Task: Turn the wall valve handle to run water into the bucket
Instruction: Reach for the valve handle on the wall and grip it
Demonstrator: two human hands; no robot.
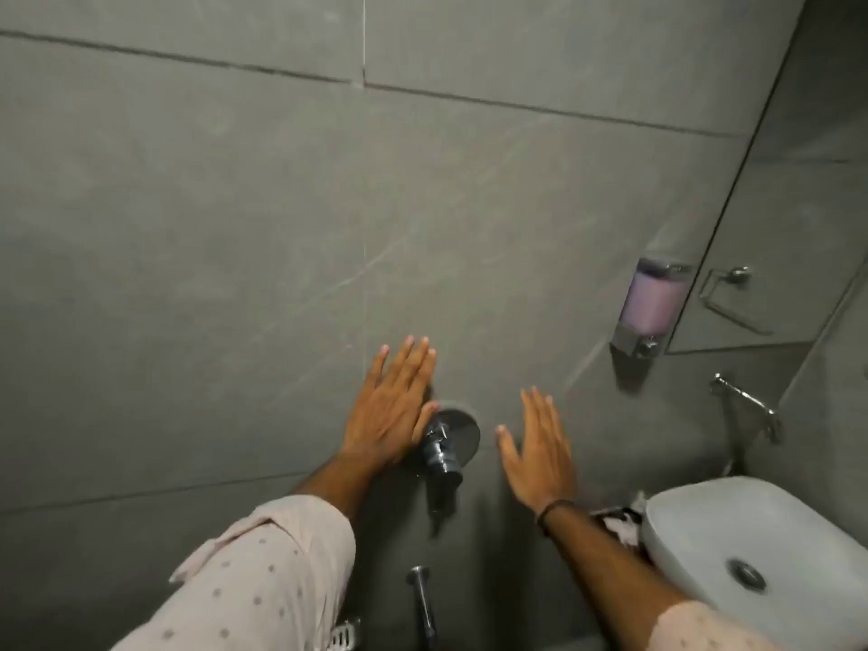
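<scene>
A chrome wall valve handle (pixel 441 451) sticks out of a round chrome plate on the grey tiled wall, low in the middle of the head view. My left hand (pixel 392 406) lies flat just left of it, fingers stretched upward, thumb touching the handle's top. My right hand (pixel 538 451) is spread open a little to the right of the valve, apart from it. Below the valve a chrome spout (pixel 422 599) points down the wall. No bucket is in view.
A white washbasin (pixel 751 552) sits at the lower right, with a chrome tap (pixel 747 401) above it. A soap dispenser (pixel 650 303) with pink liquid hangs on the wall at right, beside a mirror edge. A metal rack corner (pixel 345 634) shows at the bottom.
</scene>
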